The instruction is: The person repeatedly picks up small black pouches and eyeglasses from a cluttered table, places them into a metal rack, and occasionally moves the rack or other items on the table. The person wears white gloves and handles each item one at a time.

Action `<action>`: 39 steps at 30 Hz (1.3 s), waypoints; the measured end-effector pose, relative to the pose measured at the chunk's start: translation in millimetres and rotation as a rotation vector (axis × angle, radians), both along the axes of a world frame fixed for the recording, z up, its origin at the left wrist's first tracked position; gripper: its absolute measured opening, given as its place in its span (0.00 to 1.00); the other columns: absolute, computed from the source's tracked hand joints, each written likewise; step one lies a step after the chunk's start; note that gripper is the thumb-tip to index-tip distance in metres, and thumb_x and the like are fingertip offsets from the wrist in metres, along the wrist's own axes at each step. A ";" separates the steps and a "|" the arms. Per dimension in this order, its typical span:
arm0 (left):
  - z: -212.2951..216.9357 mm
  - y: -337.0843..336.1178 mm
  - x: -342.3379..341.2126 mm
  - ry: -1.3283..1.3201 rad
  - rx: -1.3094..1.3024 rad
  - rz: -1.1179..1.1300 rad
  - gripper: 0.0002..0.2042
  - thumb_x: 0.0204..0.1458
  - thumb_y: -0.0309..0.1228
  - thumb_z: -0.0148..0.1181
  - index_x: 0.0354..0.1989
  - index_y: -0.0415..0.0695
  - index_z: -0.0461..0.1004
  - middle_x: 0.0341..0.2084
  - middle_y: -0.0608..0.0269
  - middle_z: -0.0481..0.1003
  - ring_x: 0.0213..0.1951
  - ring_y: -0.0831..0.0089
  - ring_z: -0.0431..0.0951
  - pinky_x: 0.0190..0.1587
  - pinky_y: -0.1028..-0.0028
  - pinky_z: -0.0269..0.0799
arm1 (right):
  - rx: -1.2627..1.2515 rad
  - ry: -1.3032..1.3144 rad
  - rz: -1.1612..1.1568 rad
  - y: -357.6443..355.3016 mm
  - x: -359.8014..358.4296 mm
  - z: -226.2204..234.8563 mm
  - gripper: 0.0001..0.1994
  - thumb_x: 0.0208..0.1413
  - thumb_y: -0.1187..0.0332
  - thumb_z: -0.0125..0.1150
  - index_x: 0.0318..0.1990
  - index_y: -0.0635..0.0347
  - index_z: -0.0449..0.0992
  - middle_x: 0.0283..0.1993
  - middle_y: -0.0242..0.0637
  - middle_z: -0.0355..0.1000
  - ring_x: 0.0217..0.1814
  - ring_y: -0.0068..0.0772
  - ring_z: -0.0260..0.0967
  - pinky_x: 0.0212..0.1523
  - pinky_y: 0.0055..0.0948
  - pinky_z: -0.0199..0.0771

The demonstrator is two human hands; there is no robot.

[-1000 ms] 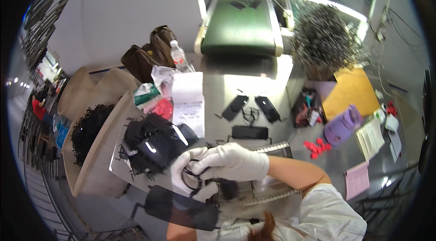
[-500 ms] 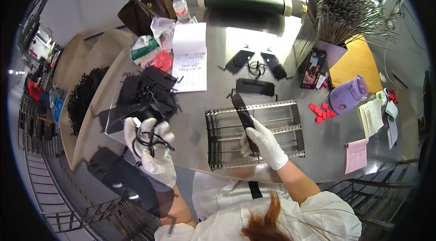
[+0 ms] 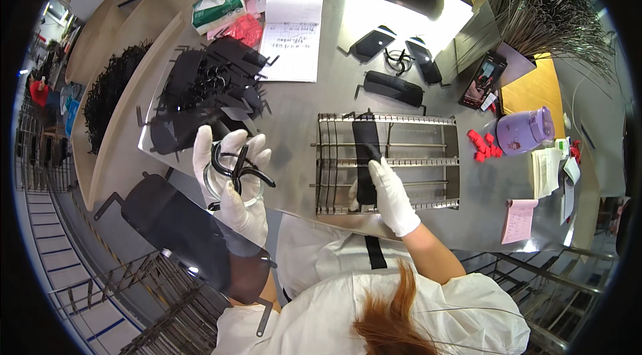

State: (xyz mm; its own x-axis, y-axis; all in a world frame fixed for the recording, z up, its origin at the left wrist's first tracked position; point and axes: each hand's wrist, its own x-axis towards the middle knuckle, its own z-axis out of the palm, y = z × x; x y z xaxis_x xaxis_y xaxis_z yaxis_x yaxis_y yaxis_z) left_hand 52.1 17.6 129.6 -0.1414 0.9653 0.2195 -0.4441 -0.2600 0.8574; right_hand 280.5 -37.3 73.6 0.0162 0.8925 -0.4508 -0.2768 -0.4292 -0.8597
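Note:
My right hand (image 3: 394, 201), in a white glove, grips a long flat black plate (image 3: 365, 141) that stands on edge across a slotted metal rack (image 3: 424, 162). Several thin black plates fill slots at the rack's left end. My left hand (image 3: 235, 184), also gloved, has its fingers curled around a curved black wire clip (image 3: 239, 171). A large black plate (image 3: 177, 221) with bent rod ends shows in front of my left forearm; whether this hand also supports it I cannot tell. Beyond the left hand lies a heap of black plates and clips (image 3: 207, 80).
Loose black plates (image 3: 393, 89) and a ring-shaped clip (image 3: 398, 61) lie behind the rack. To the right are red pieces (image 3: 483, 146), a purple bottle (image 3: 525, 131) and a pink notepad (image 3: 519, 221). A curved tray (image 3: 144, 80) borders the left; a paper pad (image 3: 291, 54) lies far back.
The plate in my right hand has gone from slanting above the rack to standing straight in it. The left hand still grips the clip. The whole view has shifted.

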 end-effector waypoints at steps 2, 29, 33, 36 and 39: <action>-0.6 -3.4 -0.7 0.017 0.000 0.013 0.45 0.53 0.53 0.67 0.73 0.47 0.52 0.57 0.52 0.72 0.56 0.57 0.77 0.57 0.65 0.78 | 0.031 0.009 -0.001 2.4 1.7 -0.1 0.21 0.74 0.52 0.39 0.58 0.60 0.64 0.28 0.40 0.75 0.26 0.32 0.74 0.32 0.28 0.76; 13.9 -41.1 58.1 -0.307 -0.227 -0.596 0.19 0.51 0.19 0.66 0.44 0.42 0.60 0.38 0.48 0.72 0.40 0.59 0.81 0.40 0.59 0.83 | 1.202 -1.376 -0.147 15.2 7.0 71.9 0.38 0.41 0.70 0.72 0.64 0.64 0.67 0.43 0.36 0.71 0.45 0.38 0.71 0.57 0.41 0.72; 26.9 -40.1 46.6 -0.279 -0.271 -0.968 0.20 0.55 0.35 0.63 0.48 0.38 0.63 0.34 0.55 0.70 0.34 0.62 0.79 0.33 0.68 0.77 | 0.857 -1.021 0.199 14.9 11.5 71.8 0.40 0.45 0.66 0.72 0.68 0.63 0.64 0.41 0.38 0.73 0.40 0.39 0.72 0.55 0.38 0.73; 23.0 -14.8 11.9 -0.252 -0.179 -1.122 0.24 0.50 0.33 0.62 0.53 0.35 0.64 0.31 0.56 0.73 0.29 0.67 0.78 0.30 0.69 0.76 | 0.347 0.063 0.531 2.5 27.4 57.3 0.36 0.56 0.67 0.62 0.72 0.63 0.57 0.41 0.38 0.75 0.38 0.26 0.73 0.44 0.26 0.74; 3.2 18.7 -14.4 -0.452 0.000 -1.230 0.39 0.50 0.56 0.65 0.62 0.38 0.63 0.28 0.55 0.73 0.21 0.65 0.77 0.20 0.71 0.74 | 0.209 0.116 0.211 -3.8 37.0 33.8 0.27 0.67 0.70 0.47 0.73 0.62 0.56 0.35 0.35 0.75 0.31 0.21 0.72 0.33 0.24 0.74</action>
State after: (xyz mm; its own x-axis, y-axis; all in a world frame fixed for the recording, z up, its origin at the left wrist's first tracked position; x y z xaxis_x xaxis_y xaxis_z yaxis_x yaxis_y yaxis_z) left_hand 37.7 36.3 132.8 0.7659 0.5147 0.3853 -0.6360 0.5190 0.5711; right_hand 317.5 -41.1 107.3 -0.2204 0.9439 -0.2457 -0.3017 -0.3055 -0.9031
